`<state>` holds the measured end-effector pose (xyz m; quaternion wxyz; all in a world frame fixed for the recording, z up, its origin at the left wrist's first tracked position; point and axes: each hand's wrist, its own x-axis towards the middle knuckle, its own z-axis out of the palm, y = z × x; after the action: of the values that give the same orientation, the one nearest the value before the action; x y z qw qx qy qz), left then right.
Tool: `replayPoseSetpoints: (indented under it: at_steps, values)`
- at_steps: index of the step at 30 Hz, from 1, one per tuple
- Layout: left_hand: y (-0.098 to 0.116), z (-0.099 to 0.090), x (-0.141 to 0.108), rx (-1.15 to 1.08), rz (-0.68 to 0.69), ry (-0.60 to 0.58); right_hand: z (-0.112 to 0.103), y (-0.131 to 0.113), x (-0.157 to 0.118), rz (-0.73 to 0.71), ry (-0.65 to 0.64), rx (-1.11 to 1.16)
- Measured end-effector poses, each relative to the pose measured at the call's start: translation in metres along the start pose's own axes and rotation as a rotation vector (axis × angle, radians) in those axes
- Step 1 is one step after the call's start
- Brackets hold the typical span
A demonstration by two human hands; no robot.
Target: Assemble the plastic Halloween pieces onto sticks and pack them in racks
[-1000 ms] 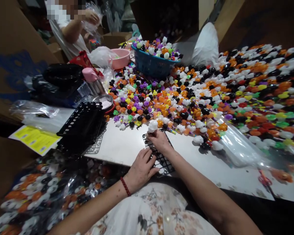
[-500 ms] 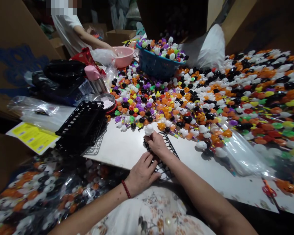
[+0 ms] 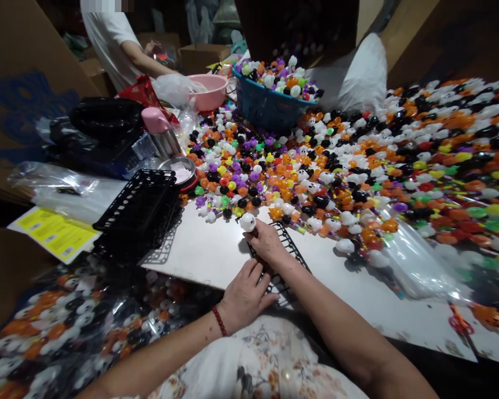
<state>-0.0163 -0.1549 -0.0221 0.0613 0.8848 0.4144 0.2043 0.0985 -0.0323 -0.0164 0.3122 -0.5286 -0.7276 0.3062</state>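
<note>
A black lattice tray point(image 3: 293, 249) lies on the white table point(image 3: 208, 244) before me, partly under both hands. My right hand point(image 3: 268, 242) is closed at the tray's far left corner, its fingers pinching a white ball-shaped topper point(image 3: 248, 223) with small dark marks. My left hand point(image 3: 245, 291), with a red bead bracelet at the wrist, rests at the tray's near left side; its fingers are bent and slightly apart, and I make out nothing in them. The fingertips near the tray's edge are partly hidden.
Colourful toppers point(image 3: 283, 166) cover the table's far side. Beyond stand a blue basket point(image 3: 266, 105) and a pink basin point(image 3: 211, 93), near a person's arm point(image 3: 137, 58). Stacked black trays point(image 3: 137, 205) lie left; clear bags point(image 3: 419, 260) and red scissors point(image 3: 461, 324) lie right.
The white topper has shifted slightly left and turned, now showing dark marks. The tray appears a little further right. The other person's hand is now hidden behind a plastic bag.
</note>
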Motion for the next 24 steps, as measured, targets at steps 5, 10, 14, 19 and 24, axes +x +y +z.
replayPoseSetpoints:
  at_steps: [5,10,14,19,24]
  values:
    - [-0.002,0.002,0.000,0.030,0.030,0.000,0.001,0.003,0.001,0.001,0.008,0.052]
    - [-0.004,0.003,0.001,0.071,0.047,-0.004,-0.002,0.004,-0.001,0.033,0.016,0.087]
    - [-0.005,0.004,0.002,0.101,0.076,0.026,0.000,0.005,-0.002,0.039,0.018,0.086]
    - [-0.004,0.002,0.004,0.119,0.083,0.046,0.002,0.002,0.001,0.006,0.022,0.047]
    - [-0.001,0.004,0.004,0.167,0.078,0.079,-0.032,0.012,-0.007,-0.042,0.073,-0.067]
